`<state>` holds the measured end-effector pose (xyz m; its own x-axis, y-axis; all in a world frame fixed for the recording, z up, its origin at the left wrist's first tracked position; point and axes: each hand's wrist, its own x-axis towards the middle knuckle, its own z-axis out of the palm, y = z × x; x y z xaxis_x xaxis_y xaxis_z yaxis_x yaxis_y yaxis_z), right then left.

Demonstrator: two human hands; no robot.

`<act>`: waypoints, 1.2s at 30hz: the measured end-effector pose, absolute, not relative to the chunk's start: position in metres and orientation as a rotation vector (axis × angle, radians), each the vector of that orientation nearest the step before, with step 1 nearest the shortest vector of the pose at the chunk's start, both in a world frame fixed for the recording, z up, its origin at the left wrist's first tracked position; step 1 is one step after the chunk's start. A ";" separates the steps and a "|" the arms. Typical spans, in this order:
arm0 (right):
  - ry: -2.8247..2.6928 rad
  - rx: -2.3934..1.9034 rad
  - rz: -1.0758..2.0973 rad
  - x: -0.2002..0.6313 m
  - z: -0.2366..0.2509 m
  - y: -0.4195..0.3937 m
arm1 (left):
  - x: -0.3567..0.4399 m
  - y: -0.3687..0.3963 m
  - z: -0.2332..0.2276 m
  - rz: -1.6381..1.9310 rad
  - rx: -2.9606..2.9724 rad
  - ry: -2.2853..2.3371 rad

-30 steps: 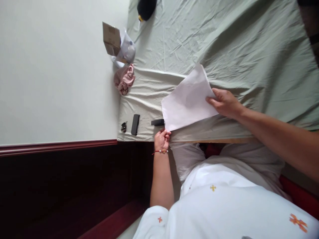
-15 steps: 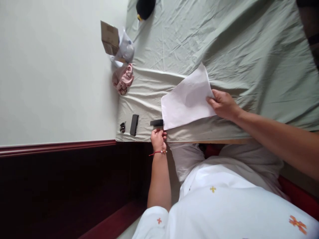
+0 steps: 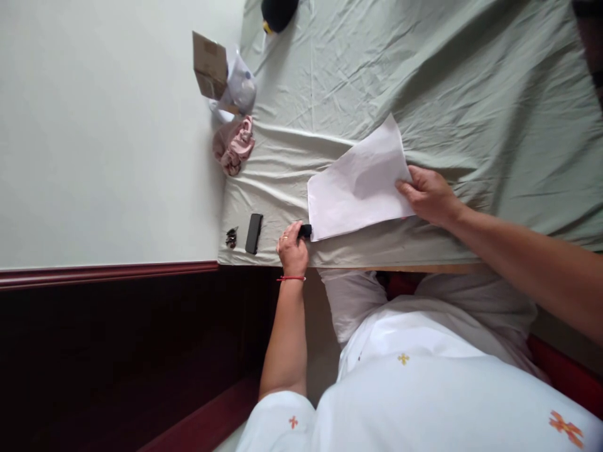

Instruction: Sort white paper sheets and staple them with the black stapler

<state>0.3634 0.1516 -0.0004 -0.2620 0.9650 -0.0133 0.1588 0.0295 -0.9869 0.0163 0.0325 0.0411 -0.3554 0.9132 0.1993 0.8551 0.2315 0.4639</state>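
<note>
My right hand [image 3: 431,196] pinches the near edge of a white sheet of paper [image 3: 358,188] that lies partly lifted over a pale green bedsheet [image 3: 447,75]. My left hand [image 3: 291,248], with a red bracelet at the wrist, is closed over a small black stapler [image 3: 306,231] beside the paper's corner, near the edge of the bed. Only one end of the stapler shows past my fingers. My white garment with orange crosses fills the lower right.
A black phone [image 3: 254,233] and a small bunch of keys [image 3: 231,238] lie beside the stapler. Along the wall side sit a pink cloth [image 3: 235,145], a cardboard box [image 3: 210,66], a white bag [image 3: 242,88] and a dark round object [image 3: 277,12]. Dark wood [image 3: 108,274] borders the bed.
My left hand let go of the paper's corner and moved onto the black stapler, closing over it. My right hand kept its hold on the paper, which shifted slightly.
</note>
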 end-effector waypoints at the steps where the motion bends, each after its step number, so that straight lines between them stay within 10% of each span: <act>1: -1.540 -1.189 1.310 0.363 -0.001 0.152 | 0.016 0.030 0.042 0.754 1.740 2.382; 9: -1.548 -1.176 1.251 0.363 -0.009 0.153 | 0.013 0.018 0.047 0.397 1.909 2.456; 27: -1.491 -1.135 1.304 0.364 -0.011 0.156 | 0.002 0.078 0.041 0.823 1.823 2.503; 36: -1.499 -1.203 1.276 0.367 -0.003 0.154 | 0.035 -0.007 0.028 0.806 2.284 2.492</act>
